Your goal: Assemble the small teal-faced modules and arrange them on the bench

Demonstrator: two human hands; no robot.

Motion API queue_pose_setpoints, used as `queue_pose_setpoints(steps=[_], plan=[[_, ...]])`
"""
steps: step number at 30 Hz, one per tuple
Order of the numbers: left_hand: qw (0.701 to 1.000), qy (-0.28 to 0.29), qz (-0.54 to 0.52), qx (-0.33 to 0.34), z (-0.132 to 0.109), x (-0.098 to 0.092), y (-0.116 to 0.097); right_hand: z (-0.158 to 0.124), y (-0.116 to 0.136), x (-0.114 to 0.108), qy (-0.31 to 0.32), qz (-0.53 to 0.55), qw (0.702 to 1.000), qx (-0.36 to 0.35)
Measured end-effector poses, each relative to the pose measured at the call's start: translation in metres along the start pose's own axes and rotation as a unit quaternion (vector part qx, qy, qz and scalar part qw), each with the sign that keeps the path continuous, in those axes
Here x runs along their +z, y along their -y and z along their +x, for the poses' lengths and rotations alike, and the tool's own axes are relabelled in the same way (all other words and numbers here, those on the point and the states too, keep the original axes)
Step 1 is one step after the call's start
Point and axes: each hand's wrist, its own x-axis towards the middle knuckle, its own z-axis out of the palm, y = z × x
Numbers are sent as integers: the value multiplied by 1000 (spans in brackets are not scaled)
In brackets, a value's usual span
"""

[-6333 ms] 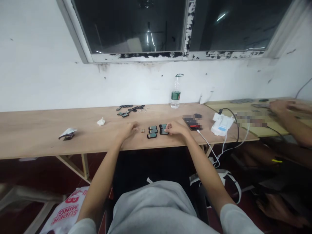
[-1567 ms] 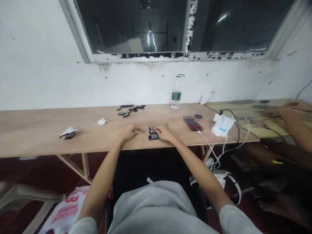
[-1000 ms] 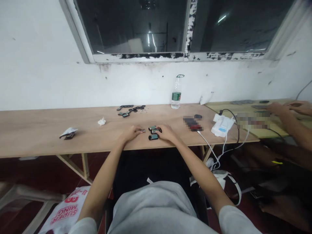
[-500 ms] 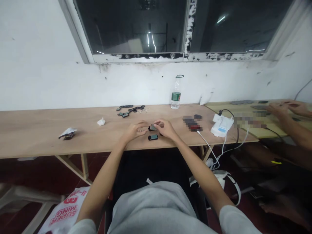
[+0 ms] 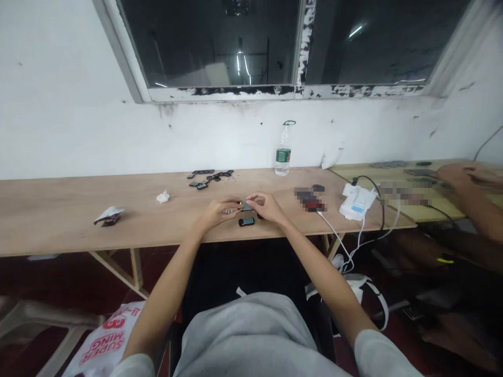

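Our left hand [image 5: 218, 210] and our right hand [image 5: 269, 206] meet just above the wooden table [image 5: 58, 209], and the fingertips of both pinch one small dark gadget [image 5: 247, 207] between them. A second gadget [image 5: 246, 221] lies flat on the table right in front of our hands. Farther back are a heap of little dark parts [image 5: 208, 178] and a water bottle [image 5: 282, 152], with a white charger box [image 5: 357, 201] and another person's hand [image 5: 451, 173] off to the right.

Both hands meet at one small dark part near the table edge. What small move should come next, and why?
Probably bring the pale piece in the left hand onto the dark part pinched by the right hand: the fingertips of both meet there, and a second part lies untouched on the table beside them.
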Motion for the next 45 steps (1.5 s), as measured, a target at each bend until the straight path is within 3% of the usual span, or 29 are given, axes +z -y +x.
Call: queue_pose_setpoints(steps=[10,17,25,35,41,45], plan=[[999,18,-25,-33,-3,-4,-3,1,-5,0,5,-1,1000,0],[1000,-9,-4,6,-3,-1,2,1,-3,0,5,1,1000,-4],[1000,-16,4,0,-4,3,1,1,-1,-1,2,15,1000,9],[999,-24,21,36,-1,2,1,4,-12,2,-10,57,998,13],[998,-34,52,18,-2,5,3,4,-14,3,-17,26,999,20],[995,-63,69,-28,-2,4,7,6,-22,4,-51,-61,997,8]])
